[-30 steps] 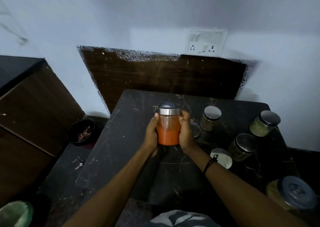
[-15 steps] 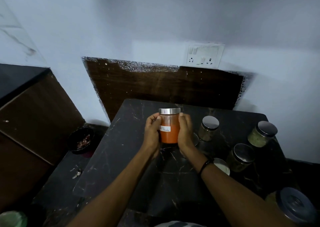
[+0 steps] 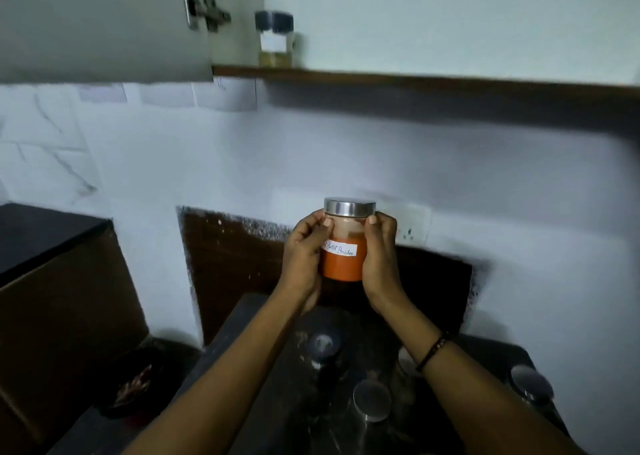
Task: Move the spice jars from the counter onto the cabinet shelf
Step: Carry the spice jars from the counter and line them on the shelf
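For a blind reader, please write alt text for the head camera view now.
Both hands, left hand and right hand, hold an orange spice jar upright above the dark counter. One jar stands on the cabinet shelf above.

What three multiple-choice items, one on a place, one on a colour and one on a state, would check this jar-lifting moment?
1. Where is the orange jar?
A. on the shelf
B. in the air above the counter
C. on the floor

2. What colour is its lid?
A. silver
B. red
C. green

3. How is it held?
A. left hand only
B. right hand only
C. both hands

Answers:
B, it is below the shelf and above the counter.
A, the lid is shiny metal.
C, the left hand and right hand grip its sides.
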{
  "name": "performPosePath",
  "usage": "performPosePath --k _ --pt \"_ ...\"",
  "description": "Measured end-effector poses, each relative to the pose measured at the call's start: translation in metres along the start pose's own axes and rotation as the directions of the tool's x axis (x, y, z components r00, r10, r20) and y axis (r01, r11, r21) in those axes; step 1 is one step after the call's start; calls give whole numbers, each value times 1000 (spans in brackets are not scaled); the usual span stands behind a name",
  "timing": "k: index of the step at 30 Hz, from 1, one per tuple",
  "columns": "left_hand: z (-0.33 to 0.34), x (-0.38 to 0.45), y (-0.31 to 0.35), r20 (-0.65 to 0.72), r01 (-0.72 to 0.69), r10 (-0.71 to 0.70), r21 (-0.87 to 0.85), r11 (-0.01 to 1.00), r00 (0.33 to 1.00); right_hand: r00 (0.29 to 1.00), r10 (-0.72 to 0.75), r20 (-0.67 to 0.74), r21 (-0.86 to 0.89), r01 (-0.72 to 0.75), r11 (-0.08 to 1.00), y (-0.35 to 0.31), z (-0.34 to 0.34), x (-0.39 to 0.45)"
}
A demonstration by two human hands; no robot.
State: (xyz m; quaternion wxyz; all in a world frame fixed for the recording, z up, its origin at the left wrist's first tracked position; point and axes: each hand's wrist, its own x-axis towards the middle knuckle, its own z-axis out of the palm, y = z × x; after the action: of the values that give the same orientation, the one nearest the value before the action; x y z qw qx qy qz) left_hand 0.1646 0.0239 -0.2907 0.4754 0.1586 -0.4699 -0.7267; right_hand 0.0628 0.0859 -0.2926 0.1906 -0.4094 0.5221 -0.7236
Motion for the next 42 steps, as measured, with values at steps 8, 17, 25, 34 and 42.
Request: performPosePath --k 8,17,25,34,42 --pt "90 78 147 115 -307 296 87 948 948 939 -340 55 -30 342 939 -156 18 108" --pt "129 144 210 110 -410 403 61 910 909 913 -407 29 -95 408 908 -224 38 190" --pt "132 210 218 76 -486 484 254 836 872 911 -411 -48 -229 390 892 -214 49 256" --pt "113 297 231 79 -423 451 519 743 889 985 -171 4 -453 154 878 -213 88 335" --pt "103 344 229 108 -398 453 680 616 885 990 -127 53 -559 135 818 -190 105 382"
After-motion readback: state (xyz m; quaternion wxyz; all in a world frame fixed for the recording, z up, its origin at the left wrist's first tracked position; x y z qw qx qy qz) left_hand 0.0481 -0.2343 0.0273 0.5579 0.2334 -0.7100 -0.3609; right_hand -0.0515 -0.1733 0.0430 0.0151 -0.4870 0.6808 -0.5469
